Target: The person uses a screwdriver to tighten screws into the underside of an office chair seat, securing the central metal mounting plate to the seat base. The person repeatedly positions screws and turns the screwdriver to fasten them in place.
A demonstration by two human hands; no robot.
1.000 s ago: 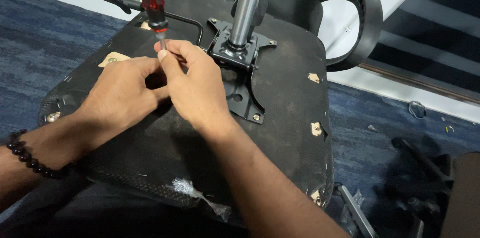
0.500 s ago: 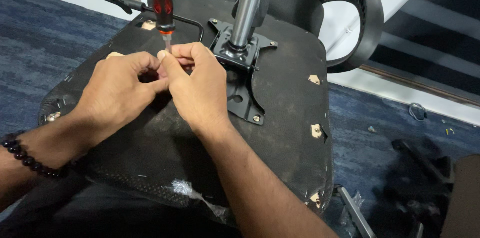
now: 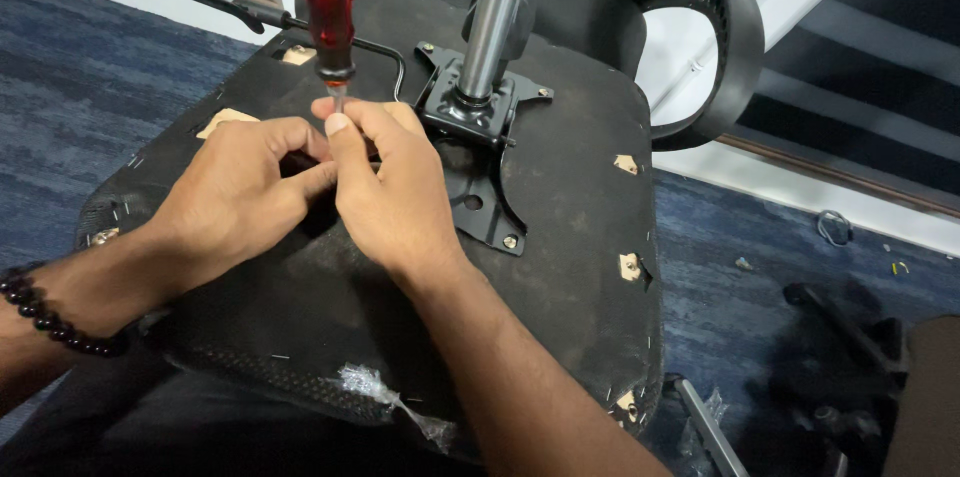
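Hands meet at the middle of an upturned office chair seat (image 3: 560, 237), whose black underside faces me and lies on blue carpet (image 3: 90, 77). My left hand (image 3: 235, 197) curls its fingers inward, and my right hand (image 3: 395, 192) presses against it, fingertips pinched around the thin metal shank of a screwdriver (image 3: 328, 12). That screwdriver stands nearly upright, its dark red handle rising above my knuckles, its tip hidden between my fingers, so I cannot tell what it meets. Just right of my hands a black metal mounting plate (image 3: 480, 162) sits bolted to the seat, with a silver gas-lift column (image 3: 495, 12) rising from it. A bent black lever (image 3: 300, 27) runs behind the handle. A curved black armrest (image 3: 715, 47) loops at the seat's far right. A dark beaded bracelet (image 3: 50, 322) circles my left wrist.
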